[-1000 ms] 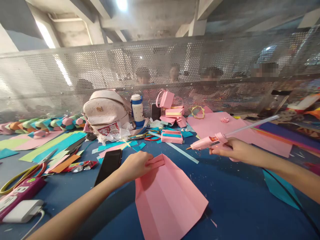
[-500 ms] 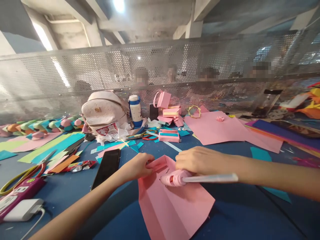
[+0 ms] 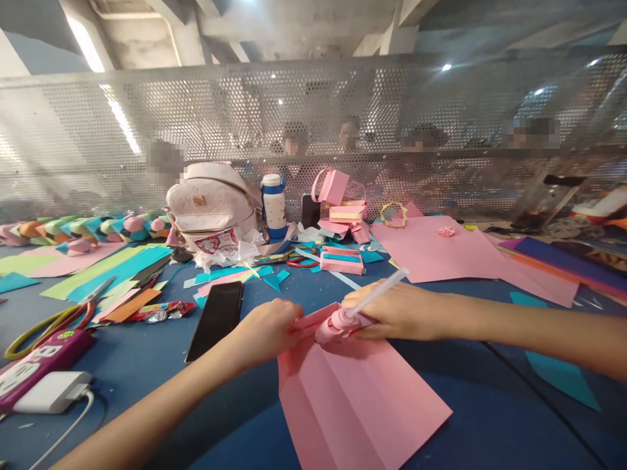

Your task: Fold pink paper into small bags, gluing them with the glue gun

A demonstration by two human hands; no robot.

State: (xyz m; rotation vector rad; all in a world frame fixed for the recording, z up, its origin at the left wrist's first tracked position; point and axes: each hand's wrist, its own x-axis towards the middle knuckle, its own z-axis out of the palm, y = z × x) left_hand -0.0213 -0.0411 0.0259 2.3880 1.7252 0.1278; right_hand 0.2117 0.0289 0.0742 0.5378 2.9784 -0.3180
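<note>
A creased sheet of pink paper (image 3: pixel 353 391), partly folded up at its far end, lies in front of me on the blue table (image 3: pixel 235 418). My left hand (image 3: pixel 278 325) pinches the folded upper left edge of the paper. In my right hand (image 3: pixel 386 310) is a pink hot glue gun (image 3: pixel 337 324), with a translucent glue stick (image 3: pixel 378 292) poking out of its back end. The gun's nose points down at the paper close to the fold; the tip itself is hidden. A black phone (image 3: pixel 215 320) lies left of my left hand.
Scissors (image 3: pixel 59 323), a purple power strip (image 3: pixel 42 369) and a white charger (image 3: pixel 53 391) are at the left. Farther back stand a white backpack (image 3: pixel 213 202), a bottle (image 3: pixel 273 205) and pink paper boxes (image 3: pixel 343 261). A black cord (image 3: pixel 539 398) runs at the right.
The glue gun has turned, its glue stick now slanting up and away rather than lying level to the right. The view has shifted slightly. My left hand keeps hold of the paper.
</note>
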